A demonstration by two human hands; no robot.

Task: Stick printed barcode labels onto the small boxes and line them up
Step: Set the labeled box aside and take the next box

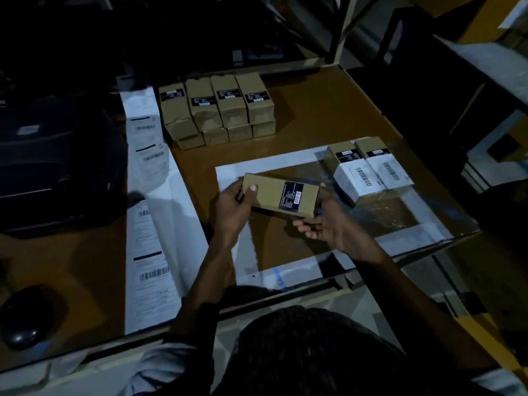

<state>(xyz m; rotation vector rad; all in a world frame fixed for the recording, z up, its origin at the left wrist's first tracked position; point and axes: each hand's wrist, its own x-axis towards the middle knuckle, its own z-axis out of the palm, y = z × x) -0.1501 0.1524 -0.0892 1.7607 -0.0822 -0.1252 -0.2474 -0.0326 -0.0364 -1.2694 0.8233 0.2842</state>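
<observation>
dim bench. i see the brown table edge running close along the right, bare top between the 2 box groups. held box sits above the white-bordered mat, lengthwise between both hands. left hand grips its left end, thumb curled on top, fingers behind. right hand holds the right end, fingers loosely curled below. stacked boxes lie far back; 2 labelled boxes lie just right. label strip runs down the left, beside the printer.
</observation>
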